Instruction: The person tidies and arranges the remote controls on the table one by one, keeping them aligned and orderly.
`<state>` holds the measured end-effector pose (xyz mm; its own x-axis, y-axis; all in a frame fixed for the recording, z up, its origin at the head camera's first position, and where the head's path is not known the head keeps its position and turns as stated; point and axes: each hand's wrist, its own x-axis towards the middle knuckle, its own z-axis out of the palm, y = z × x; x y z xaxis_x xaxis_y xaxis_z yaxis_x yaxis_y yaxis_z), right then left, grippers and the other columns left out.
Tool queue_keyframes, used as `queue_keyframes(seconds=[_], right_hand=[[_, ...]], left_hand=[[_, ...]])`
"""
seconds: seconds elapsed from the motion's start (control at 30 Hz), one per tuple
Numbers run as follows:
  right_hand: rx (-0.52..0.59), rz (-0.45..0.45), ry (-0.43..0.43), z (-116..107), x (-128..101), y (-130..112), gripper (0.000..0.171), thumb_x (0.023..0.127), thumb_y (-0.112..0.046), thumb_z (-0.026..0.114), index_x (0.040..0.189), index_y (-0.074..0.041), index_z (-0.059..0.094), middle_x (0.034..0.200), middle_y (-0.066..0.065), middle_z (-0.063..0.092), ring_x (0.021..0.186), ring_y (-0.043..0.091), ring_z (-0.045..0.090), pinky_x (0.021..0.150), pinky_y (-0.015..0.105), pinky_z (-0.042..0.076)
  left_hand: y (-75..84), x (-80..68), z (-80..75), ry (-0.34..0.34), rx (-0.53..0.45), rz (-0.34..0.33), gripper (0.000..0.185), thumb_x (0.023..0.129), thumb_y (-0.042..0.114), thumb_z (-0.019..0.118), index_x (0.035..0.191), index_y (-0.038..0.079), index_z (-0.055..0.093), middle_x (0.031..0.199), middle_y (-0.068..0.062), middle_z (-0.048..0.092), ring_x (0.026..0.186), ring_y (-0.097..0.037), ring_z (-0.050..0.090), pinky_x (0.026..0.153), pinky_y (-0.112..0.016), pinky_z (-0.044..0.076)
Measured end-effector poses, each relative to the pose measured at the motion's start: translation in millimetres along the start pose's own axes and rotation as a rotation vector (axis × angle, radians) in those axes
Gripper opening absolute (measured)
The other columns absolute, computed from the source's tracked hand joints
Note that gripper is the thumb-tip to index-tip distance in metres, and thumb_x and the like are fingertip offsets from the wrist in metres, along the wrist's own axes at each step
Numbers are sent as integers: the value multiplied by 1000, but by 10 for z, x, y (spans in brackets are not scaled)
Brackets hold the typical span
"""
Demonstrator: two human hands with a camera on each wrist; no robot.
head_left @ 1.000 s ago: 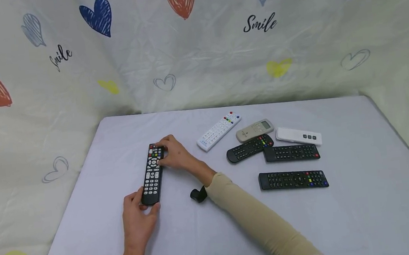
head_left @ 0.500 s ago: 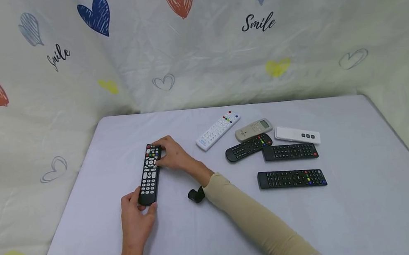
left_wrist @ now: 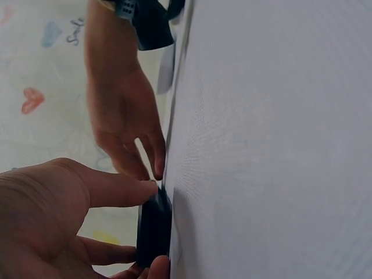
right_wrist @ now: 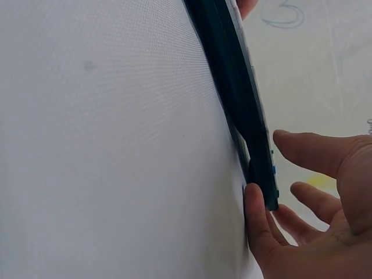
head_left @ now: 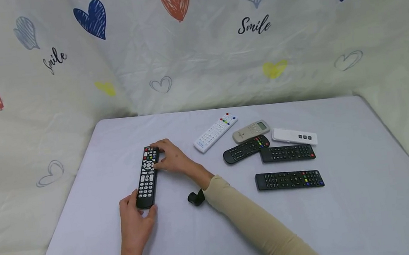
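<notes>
The near end of a long black remote (head_left: 147,177) is pinched between the thumb and fingers (left_wrist: 125,189) of the left hand (head_left: 136,222), while its far end is grasped by the curled fingers (right_wrist: 308,152) of the right hand (head_left: 172,159). The remote is laid lengthwise, buttons up, on the left part of the pale desk (head_left: 366,202). Off to the right, well apart, a cluster of six other remotes is spread out: a white remote (head_left: 216,132), a beige one (head_left: 251,130), a small white one (head_left: 294,136) and three black remotes (head_left: 289,179)
</notes>
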<state>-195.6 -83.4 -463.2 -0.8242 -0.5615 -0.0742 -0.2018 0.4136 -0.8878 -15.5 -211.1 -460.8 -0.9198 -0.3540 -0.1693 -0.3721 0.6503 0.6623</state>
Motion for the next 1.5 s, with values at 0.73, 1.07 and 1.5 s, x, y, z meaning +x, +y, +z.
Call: queue_keyframes(seconds=[0.73, 1.07, 1.5], right_hand=[[-20, -32, 181, -495, -236, -42, 45, 99, -13, 71, 142, -9, 60, 151, 12, 49, 135, 29, 58, 100, 35, 59], [-14, -51, 257, -725, -345, 23, 39, 99, -11, 70, 137, -7, 62, 148, 13, 51, 134, 32, 59, 101, 38, 59], [-5, -13, 339, -983, -500, 113, 39, 100, -12, 69, 137, -5, 62, 145, 13, 52, 133, 31, 58, 104, 42, 58]], left_hand=[[275, -36, 261, 302, 8, 254, 49, 90, 13, 80, 136, 5, 63, 133, -16, 52, 126, -32, 47, 96, -50, 54], [438, -62, 433, 218, -21, 355, 40, 89, 12, 82, 127, 7, 70, 128, -10, 55, 126, -27, 51, 103, -48, 54], [592, -3, 583, 102, -26, 351, 39, 93, 13, 78, 130, 10, 69, 127, -8, 57, 122, -25, 55, 106, -44, 53]])
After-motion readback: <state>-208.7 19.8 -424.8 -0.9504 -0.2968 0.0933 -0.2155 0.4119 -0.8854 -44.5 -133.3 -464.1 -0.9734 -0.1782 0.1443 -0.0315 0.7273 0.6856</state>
